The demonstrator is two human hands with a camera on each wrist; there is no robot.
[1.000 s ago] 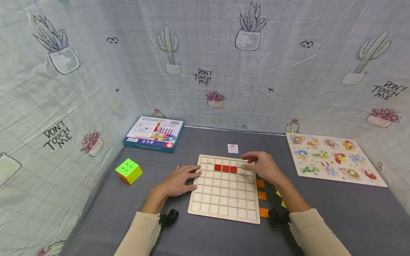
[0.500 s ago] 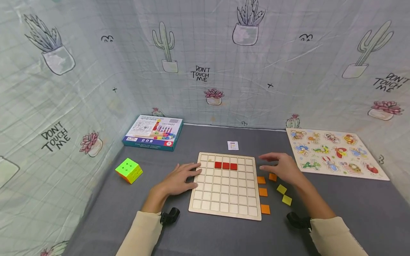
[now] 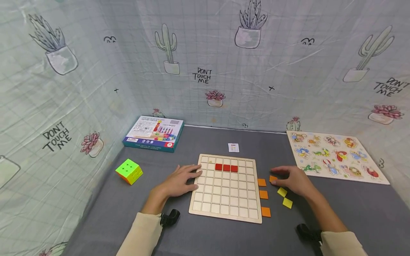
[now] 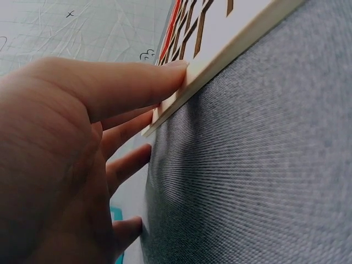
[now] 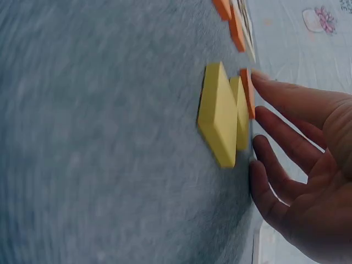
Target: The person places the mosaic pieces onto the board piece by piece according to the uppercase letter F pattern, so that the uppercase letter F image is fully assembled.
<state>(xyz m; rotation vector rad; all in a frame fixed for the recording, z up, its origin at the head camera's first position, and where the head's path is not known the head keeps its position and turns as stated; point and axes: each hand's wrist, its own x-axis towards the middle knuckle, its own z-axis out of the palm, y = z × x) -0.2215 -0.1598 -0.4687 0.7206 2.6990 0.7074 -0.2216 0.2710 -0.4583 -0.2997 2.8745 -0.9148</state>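
A wooden grid board [image 3: 225,193] lies on the grey table, with three red square tiles [image 3: 226,168] in a row in its second row from the top. My left hand [image 3: 179,181] rests at the board's left edge; in the left wrist view the thumb [image 4: 137,82] touches the rim. Right of the board, my right hand [image 3: 296,180] is at an orange tile [image 3: 272,179]. Its thumb is at the tile's near side, while the index finger stays a little apart beyond it. Two yellow tiles [image 3: 282,192] lie close to that hand.
Several more orange tiles [image 3: 263,194] line the board's right edge. A small printed card [image 3: 233,147] lies behind the board. To the left are a puzzle cube [image 3: 129,171] and a flat game box [image 3: 153,133]. An insect picture board [image 3: 336,156] lies at the right.
My right hand has moved from above the board's upper right, out to the right and down to the orange tile. The left hand has stayed at the board's edge.
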